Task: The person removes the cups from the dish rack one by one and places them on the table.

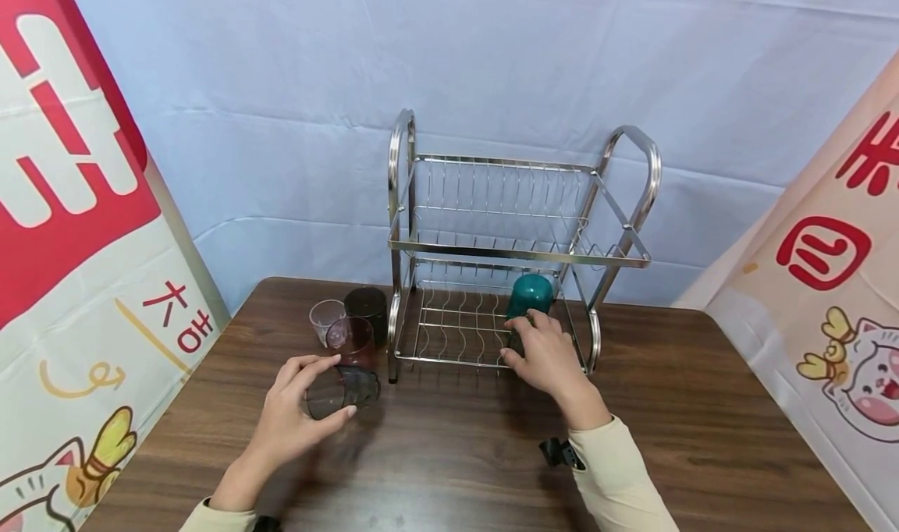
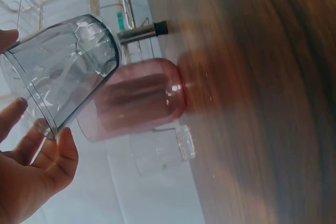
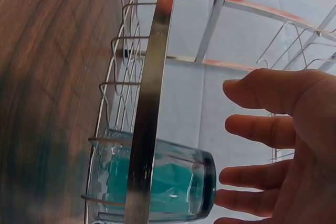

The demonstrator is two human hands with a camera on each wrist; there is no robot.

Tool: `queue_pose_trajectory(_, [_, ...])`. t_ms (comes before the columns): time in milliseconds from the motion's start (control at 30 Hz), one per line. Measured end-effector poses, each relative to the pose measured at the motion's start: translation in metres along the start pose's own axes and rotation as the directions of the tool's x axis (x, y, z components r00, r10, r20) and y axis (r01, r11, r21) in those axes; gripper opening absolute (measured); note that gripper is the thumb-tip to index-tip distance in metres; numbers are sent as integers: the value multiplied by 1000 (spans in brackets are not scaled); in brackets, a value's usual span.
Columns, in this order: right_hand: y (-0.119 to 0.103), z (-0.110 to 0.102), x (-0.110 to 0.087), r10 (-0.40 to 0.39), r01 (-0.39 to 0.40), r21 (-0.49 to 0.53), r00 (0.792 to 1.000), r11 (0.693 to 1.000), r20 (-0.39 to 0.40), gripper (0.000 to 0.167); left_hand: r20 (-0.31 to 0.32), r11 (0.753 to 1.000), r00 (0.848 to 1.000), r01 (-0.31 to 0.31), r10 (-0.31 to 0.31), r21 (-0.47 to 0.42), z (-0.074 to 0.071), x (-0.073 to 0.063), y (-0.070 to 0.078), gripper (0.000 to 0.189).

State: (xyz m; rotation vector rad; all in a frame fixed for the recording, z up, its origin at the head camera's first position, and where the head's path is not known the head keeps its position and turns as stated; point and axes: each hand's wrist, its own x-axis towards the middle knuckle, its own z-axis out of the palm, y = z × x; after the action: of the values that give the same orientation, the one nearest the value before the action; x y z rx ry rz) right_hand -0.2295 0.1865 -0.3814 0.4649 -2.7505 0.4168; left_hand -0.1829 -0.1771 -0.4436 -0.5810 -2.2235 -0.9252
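Observation:
My left hand (image 1: 295, 411) holds a grey see-through glass (image 1: 342, 391) tilted on its side above the table, thumb and fingertips around its rim in the left wrist view. My right hand (image 1: 546, 354) reaches to the rack's lower tier, beside a greyish clear glass (image 3: 184, 182) that stands there bottom up. Its fingers (image 3: 257, 177) are spread and straight; whether they touch that glass is unclear. Behind it a teal glass (image 1: 531, 292) stands on the same tier. A reddish glass (image 1: 354, 343), a small clear glass (image 1: 325, 315) and a dark glass (image 1: 370, 310) stand left of the rack.
The two-tier metal dish rack (image 1: 449, 246) stands at the back of the brown wooden table (image 1: 435, 454). Its foot is close to the dark glass. A pale cloth (image 1: 281, 126) hangs behind, and printed banners flank both sides.

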Motion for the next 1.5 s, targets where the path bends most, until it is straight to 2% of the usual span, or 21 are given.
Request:
queue_pose_trajectory(267, [7, 1, 2, 32, -31, -7, 999, 999, 22, 44, 58, 998, 997, 47, -49, 39, -11, 1, -9, 70])
queue_pose_trajectory(733, [14, 6, 8, 57, -57, 7, 998, 998, 6, 42, 54, 991, 991, 118, -122, 67, -25, 10, -33, 63])
queue_pose_trajectory(1133, [17, 13, 13, 68, -68, -38, 998, 997, 9, 39, 81, 984, 983, 159, -166, 81, -26, 20, -51, 57])
queue_pose_trajectory(1367, [16, 15, 17, 83, -86, -61, 995, 994, -53, 34, 85, 978, 976, 192, -199, 84, -20, 26, -64, 55])
queue_pose_trajectory(1500, [18, 17, 19, 100, -104, -64, 993, 993, -61, 34, 90, 972, 970, 219, -227, 89, -14, 28, -69, 54])
